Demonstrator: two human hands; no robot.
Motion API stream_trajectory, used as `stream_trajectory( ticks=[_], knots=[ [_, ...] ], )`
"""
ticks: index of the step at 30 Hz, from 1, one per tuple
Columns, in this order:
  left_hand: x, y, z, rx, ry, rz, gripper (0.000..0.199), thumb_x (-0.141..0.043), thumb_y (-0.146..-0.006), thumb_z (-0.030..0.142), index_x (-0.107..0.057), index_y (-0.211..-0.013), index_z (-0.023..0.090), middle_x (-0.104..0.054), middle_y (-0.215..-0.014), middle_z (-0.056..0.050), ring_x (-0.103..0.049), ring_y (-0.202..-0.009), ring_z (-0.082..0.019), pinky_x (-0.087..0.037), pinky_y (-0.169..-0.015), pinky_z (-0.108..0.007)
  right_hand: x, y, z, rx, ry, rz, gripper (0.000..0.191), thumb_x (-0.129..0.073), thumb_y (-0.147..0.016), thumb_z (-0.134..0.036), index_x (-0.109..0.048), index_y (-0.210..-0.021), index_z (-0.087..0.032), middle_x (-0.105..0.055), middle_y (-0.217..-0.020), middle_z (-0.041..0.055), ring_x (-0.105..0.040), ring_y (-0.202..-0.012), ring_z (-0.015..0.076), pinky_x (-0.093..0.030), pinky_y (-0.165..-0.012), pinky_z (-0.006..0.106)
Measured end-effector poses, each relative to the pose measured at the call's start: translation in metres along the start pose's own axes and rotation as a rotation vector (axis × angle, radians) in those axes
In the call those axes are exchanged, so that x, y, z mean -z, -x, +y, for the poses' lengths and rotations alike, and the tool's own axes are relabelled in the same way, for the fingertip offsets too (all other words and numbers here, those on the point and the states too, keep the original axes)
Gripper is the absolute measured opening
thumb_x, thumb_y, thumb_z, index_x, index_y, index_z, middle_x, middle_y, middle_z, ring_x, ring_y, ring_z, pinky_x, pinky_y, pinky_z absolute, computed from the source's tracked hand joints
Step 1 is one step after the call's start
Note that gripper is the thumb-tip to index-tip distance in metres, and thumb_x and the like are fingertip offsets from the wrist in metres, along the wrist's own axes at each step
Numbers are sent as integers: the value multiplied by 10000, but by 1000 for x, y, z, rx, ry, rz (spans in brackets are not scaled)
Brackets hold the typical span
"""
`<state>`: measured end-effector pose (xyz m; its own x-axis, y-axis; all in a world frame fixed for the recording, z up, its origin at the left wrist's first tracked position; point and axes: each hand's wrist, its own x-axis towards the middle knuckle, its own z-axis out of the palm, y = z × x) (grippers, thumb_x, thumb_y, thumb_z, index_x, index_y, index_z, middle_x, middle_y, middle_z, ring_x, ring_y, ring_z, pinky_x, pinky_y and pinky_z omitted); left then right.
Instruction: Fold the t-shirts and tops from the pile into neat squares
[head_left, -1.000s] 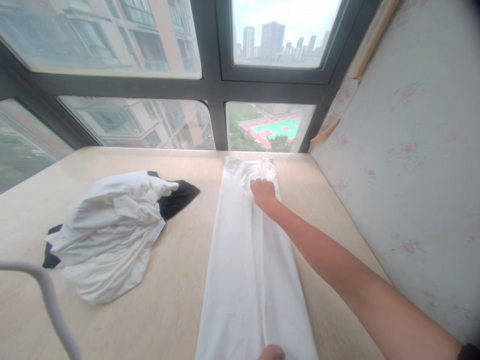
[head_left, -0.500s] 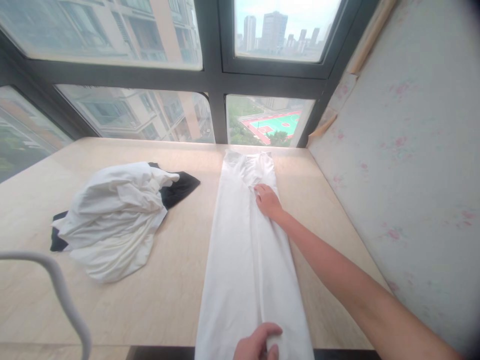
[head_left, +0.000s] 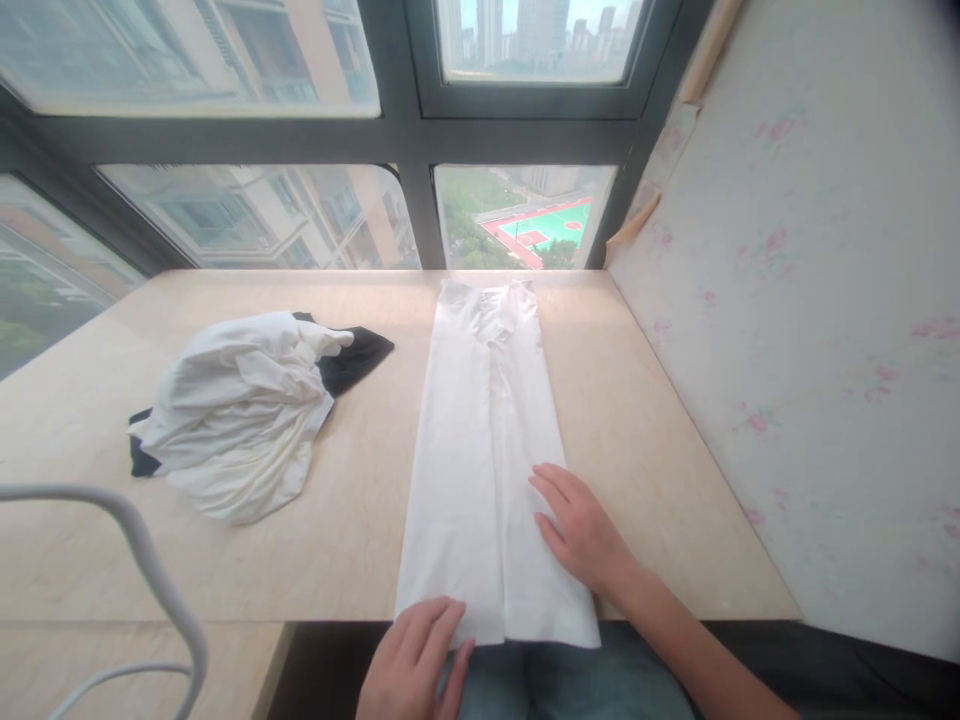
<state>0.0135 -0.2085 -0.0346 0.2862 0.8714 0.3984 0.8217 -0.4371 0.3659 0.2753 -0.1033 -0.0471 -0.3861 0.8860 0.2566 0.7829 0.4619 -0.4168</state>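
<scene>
A long folded white garment point(head_left: 457, 460) lies flat from the window side to the table's near edge. Its far end is bunched in collar-like creases, and its near hem hangs slightly over the edge. My left hand point(head_left: 416, 655) is at the near left corner of the garment, fingers over the cloth and thumb apart from them by the hem. My right hand point(head_left: 581, 525) rests on the garment's right side, fingers loosely stretched and thumb apart, gripping nothing.
To the left lies a crumpled white cloth point(head_left: 240, 400) over a black one point(head_left: 360, 358). A grey-white curved tube point(head_left: 142, 550) stands in the left foreground. The wooden tabletop point(head_left: 637, 440) meets a floral wall point(head_left: 817, 300) on the right and windows behind.
My right hand has slid down the garment from near its far end towards me. My left hand has shifted left to the near corner. The view has tilted down, showing the near hem.
</scene>
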Motion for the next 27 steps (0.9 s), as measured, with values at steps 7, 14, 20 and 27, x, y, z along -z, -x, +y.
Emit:
stream_trajectory(
  ticks=[7, 14, 20, 27],
  knots=[
    [14, -17, -17, -153, -140, -187, 313, -472, -892, 136, -655, -1127, 232, -682, -1101, -83, -662, -989, -222, -566, -836, -357, 17, 72, -49, 83, 9, -118, 500, -603, -867, -295, -533, -1346, -171, -489, -1463, 133, -410, -1380, 298, -427, -1107, 518],
    [23, -23, -29, -25, 64, -275, 236, -471, -940, 172, -644, -1085, 241, -686, -1063, -60, -674, -967, -167, -566, -845, -276, 17, 73, -51, 44, -52, -64, 572, -492, -726, -52, -574, -1281, -163, -527, -1429, 111, -435, -1359, 249, -409, -1126, 477],
    [12, -11, -18, -13, -120, -112, 318, -458, -875, 85, -639, -1100, 218, -684, -1078, -71, -661, -980, -215, -559, -850, -356, 12, 73, -49, 44, -50, -4, 581, -424, -690, 11, -614, -1213, -159, -565, -1383, 107, -466, -1331, 235, -444, -1102, 463],
    [8, 9, -17, -14, -284, 93, 302, -486, -879, 33, -631, -1092, 191, -678, -1048, -76, -632, -948, -218, -505, -876, -370, -7, 82, -51, 84, -29, 246, 489, -355, -825, 74, -669, -1122, -156, -670, -1214, 102, -548, -1249, 221, -529, -1014, 436]
  ],
)
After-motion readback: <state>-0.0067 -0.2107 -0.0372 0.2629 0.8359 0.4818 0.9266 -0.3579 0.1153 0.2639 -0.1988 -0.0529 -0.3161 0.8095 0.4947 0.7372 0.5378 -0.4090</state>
